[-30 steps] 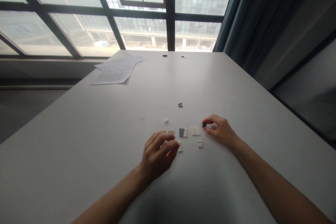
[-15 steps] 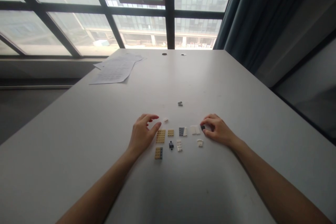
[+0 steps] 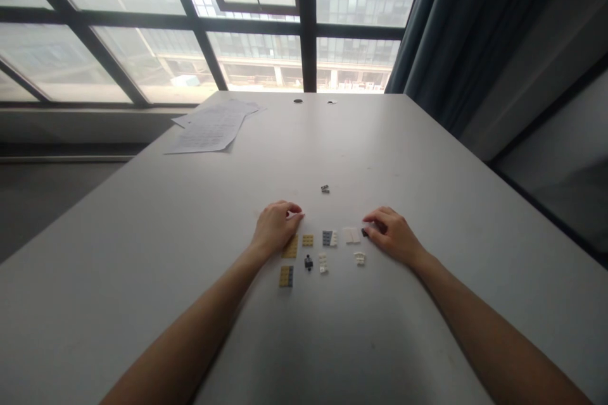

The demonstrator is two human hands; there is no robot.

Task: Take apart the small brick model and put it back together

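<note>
My left hand (image 3: pixel 277 226) is closed, thumb and fingertips pinching a small white toy brick (image 3: pixel 303 215) that is mostly covered. Its wrist side overlaps a tan studded plate (image 3: pixel 289 248). My right hand (image 3: pixel 392 232) rests on the table, its thumb and index finger apart. A small black piece (image 3: pixel 364 232) lies at the thumb's tip. Between the hands are a smaller tan plate (image 3: pixel 308 240), a grey and white pair of plates (image 3: pixel 329 238) and flat white tiles (image 3: pixel 352 235).
Nearer me lie a tan and grey piece (image 3: pixel 285 276), a dark piece with side knobs (image 3: pixel 308 262), a white stepped piece (image 3: pixel 323 263) and a white arched piece (image 3: pixel 360 259). Small grey pieces (image 3: pixel 325 189) sit farther off. Paper sheets (image 3: pixel 209 130) lie at the table's far left.
My left hand has moved right and closed on the white brick. My right index finger has lifted off the black piece, which now shows beside the thumb.
</note>
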